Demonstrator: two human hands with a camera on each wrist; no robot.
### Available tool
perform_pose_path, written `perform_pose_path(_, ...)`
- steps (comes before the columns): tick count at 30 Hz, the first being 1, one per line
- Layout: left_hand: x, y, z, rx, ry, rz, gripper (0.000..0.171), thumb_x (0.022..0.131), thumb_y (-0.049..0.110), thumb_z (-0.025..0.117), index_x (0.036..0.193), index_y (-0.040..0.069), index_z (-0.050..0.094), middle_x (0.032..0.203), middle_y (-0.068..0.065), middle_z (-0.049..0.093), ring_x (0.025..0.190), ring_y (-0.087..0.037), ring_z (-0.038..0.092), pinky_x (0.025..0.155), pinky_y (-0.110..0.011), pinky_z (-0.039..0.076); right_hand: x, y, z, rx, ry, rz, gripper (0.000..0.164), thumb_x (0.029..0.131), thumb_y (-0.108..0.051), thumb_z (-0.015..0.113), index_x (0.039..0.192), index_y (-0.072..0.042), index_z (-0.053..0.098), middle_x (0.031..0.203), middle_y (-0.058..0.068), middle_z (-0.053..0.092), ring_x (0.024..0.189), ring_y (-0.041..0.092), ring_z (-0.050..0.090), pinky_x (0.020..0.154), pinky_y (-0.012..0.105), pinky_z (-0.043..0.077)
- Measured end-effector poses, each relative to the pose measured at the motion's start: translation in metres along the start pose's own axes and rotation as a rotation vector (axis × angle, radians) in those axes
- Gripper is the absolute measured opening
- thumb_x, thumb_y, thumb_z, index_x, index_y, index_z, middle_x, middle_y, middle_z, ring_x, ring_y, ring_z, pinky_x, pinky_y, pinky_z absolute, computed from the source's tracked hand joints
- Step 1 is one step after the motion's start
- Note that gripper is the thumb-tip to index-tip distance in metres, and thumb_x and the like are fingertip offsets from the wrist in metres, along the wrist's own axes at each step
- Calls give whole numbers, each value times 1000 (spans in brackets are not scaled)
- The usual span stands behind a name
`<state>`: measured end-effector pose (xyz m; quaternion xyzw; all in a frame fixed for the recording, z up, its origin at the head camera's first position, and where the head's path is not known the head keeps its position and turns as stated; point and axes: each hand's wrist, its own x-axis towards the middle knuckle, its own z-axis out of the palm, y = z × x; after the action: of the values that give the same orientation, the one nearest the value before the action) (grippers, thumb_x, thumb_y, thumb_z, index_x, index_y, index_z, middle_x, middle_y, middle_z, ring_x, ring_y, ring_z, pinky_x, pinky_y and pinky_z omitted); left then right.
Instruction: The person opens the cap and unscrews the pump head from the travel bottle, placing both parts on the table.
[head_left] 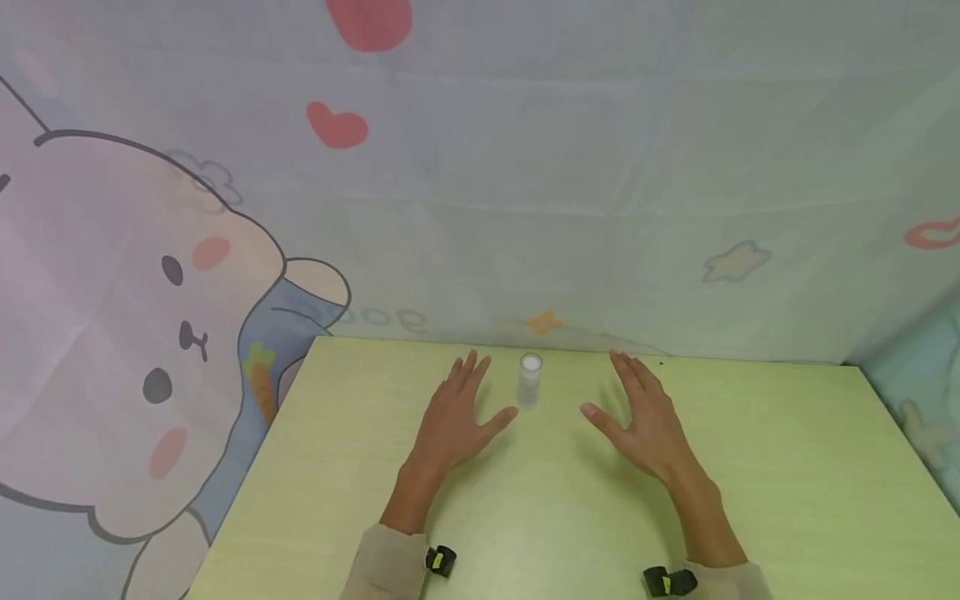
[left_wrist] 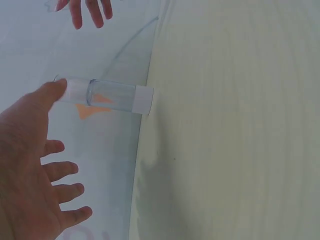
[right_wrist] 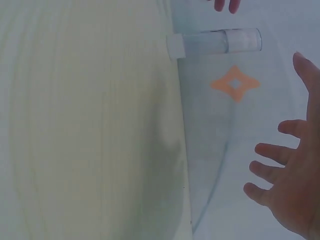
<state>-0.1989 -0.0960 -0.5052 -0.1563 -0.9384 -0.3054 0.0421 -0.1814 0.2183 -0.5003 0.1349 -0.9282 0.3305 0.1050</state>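
A clear cylindrical bottle [head_left: 529, 385] with white ends stands upright near the table's back edge, between the two hands. The left hand [head_left: 454, 417] hovers to its left, fingers spread and thumb pointing toward the bottle. To the right, a little farther off, the right hand [head_left: 643, 423] is held with its fingers extended. Neither hand holds anything. In the left wrist view the thumb overlaps one end of the bottle [left_wrist: 114, 95]; the head view shows a gap. The right wrist view shows the bottle [right_wrist: 215, 43] apart from the right hand [right_wrist: 295, 160].
The pale yellow-green table [head_left: 780, 467] extends to both sides of the arms. A cloth backdrop [head_left: 525, 167] with printed hearts, a star and a cartoon animal hangs behind its back edge. Black bands [head_left: 441, 561] are on both wrists.
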Motion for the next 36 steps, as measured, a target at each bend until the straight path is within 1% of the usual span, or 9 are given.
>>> perform_pose_path(3,1,1,1,14,10,-2,88,101,61,62,168,15,30,175,-9,24,162,-33,19,125,-59,25,1,-2,4,41,-8,13,90,100,-51,68,170,-16,23,171,19,27,155,47,25,113,77,28)
perform_pose_path(7,4,2,2,1,27,-8,84,102,57,63,167,14,33,173,-7,30,160,-30,25,123,-57,32,5,-5,10,67,-2,15,90,100,-52,69,170,-19,24,171,17,29,155,44,28,114,74,30)
perform_pose_path(10,7,3,5,-26,40,-19,80,103,55,63,165,13,35,170,-8,36,156,-30,34,118,-56,40,8,-9,13,84,-3,19,89,100,-54,69,170,-22,25,170,14,31,155,42,29,115,72,31)
perform_pose_path(14,10,5,10,-76,49,-33,75,104,51,65,163,12,40,164,-8,44,147,-32,48,110,-57,48,11,-14,18,112,1,16,87,100,-54,69,169,-21,28,169,13,34,154,41,32,115,72,32)
perform_pose_path(17,11,6,15,-112,56,-32,71,103,46,68,160,11,44,161,-8,48,143,-34,52,108,-56,49,14,-17,22,125,11,5,84,100,-52,69,168,-19,31,167,13,38,152,41,36,114,71,33)
perform_pose_path(25,16,7,22,-155,80,-9,66,103,38,72,156,7,48,157,-10,52,141,-35,54,112,-52,48,25,-23,31,154,29,-40,81,101,-47,70,164,-10,37,162,14,46,147,38,45,115,66,36)
perform_pose_path(31,22,9,29,-162,83,-5,61,105,29,70,158,9,47,155,-10,52,143,-32,52,114,-47,46,33,-27,39,187,57,-79,74,101,-42,73,158,-3,46,153,17,56,135,37,57,107,58,48)
perform_pose_path(33,22,11,31,-161,88,5,60,105,25,70,158,9,46,154,-10,53,141,-31,54,113,-46,48,35,-28,42,197,64,-94,72,100,-40,75,156,-1,48,150,17,59,131,36,60,105,55,51)
perform_pose_path(36,24,13,33,-150,109,30,57,105,20,70,156,8,48,150,-10,56,136,-30,59,107,-45,52,38,-28,47,200,70,-119,69,100,-35,77,153,1,51,146,17,62,128,36,62,103,54,53)
